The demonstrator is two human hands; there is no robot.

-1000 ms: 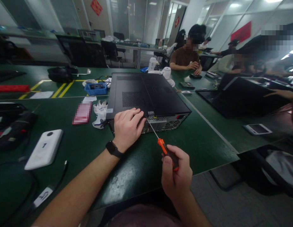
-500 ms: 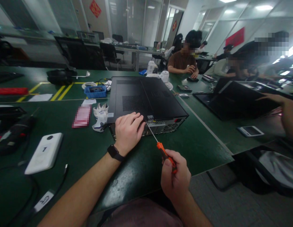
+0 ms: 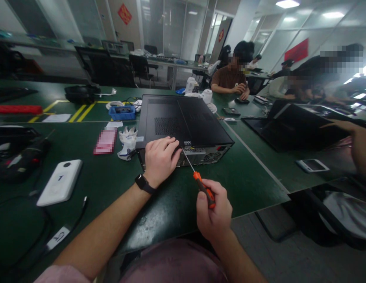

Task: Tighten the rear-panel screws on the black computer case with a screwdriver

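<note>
A black computer case [image 3: 189,118] lies flat on the green table [image 3: 254,188], its rear panel facing me. My left hand [image 3: 161,160] rests on the case's near edge, fingers bent together over the rim; whatever lies under the fingertips is hidden. An orange and black screwdriver [image 3: 203,188] is gripped by its handle in my right hand [image 3: 215,208]. Its long shaft slants up and left, and the tip touches the rear edge of the case, just right of my left fingers.
White gloves [image 3: 127,143], a blue bin [image 3: 122,113] and a white power bank [image 3: 60,182] are left of the case. A phone [image 3: 313,165] and a dark panel [image 3: 304,122], touched by another person's hand, are at right.
My right hand and the screwdriver handle have shifted slightly left and up, with the tip still at the case edge. The whole view has moved a little.
</note>
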